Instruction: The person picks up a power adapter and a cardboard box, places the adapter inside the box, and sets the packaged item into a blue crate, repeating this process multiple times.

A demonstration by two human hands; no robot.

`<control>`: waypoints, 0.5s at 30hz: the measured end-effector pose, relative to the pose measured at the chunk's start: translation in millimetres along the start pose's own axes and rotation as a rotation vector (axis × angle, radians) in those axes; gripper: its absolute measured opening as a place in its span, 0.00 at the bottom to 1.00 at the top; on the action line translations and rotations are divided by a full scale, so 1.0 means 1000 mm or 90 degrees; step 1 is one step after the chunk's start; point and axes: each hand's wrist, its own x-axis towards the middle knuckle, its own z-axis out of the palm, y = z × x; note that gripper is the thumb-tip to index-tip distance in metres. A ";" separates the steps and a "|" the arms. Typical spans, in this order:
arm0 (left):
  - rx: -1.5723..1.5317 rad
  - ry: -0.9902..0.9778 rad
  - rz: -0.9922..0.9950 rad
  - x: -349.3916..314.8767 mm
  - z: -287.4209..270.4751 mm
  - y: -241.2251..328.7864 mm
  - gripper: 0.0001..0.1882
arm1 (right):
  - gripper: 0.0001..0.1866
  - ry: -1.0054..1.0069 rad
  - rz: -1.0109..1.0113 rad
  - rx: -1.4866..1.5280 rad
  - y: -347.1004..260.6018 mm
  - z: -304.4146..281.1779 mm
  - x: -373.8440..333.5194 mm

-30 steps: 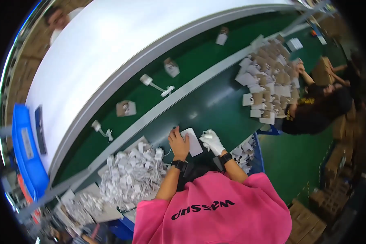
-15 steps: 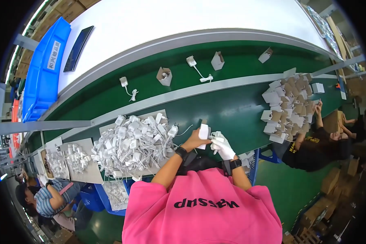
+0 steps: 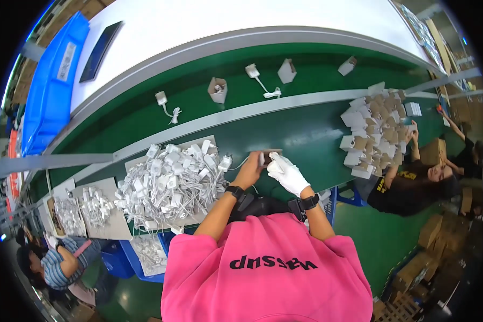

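Observation:
My bare left hand (image 3: 250, 170) grips a small white cardboard box (image 3: 264, 157), its brown inside showing at the open end. My right hand (image 3: 287, 176), in a white glove, has its fingers pinched together at the box's mouth. What they hold is hidden by the glove and the box. Left of my hands, a big heap of white plug chargers with cables (image 3: 172, 180) lies on cardboard. One charger (image 3: 225, 163) at the heap's edge is close to my left wrist.
Many open white boxes (image 3: 378, 131) stand clustered at the right on the green table (image 3: 306, 137). Beyond the rail are two chargers (image 3: 252, 71) and several boxes (image 3: 287, 71). A blue bin (image 3: 56, 86) stands far left. Other people sit at both sides.
Both hands have moved slightly away from my body. The box has tipped so that its open end shows, and my gloved fingers have come to it; the white cable bundle they held is now hidden.

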 end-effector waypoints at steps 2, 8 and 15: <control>-0.013 -0.065 -0.018 -0.005 0.003 0.000 0.25 | 0.28 -0.037 0.047 -0.042 -0.003 0.005 0.003; 0.010 -0.072 -0.014 -0.017 0.010 0.003 0.24 | 0.19 -0.026 0.258 -0.267 -0.041 0.018 0.010; 0.051 -0.036 -0.049 -0.019 0.012 -0.009 0.22 | 0.17 0.076 0.057 -0.217 -0.027 0.028 0.010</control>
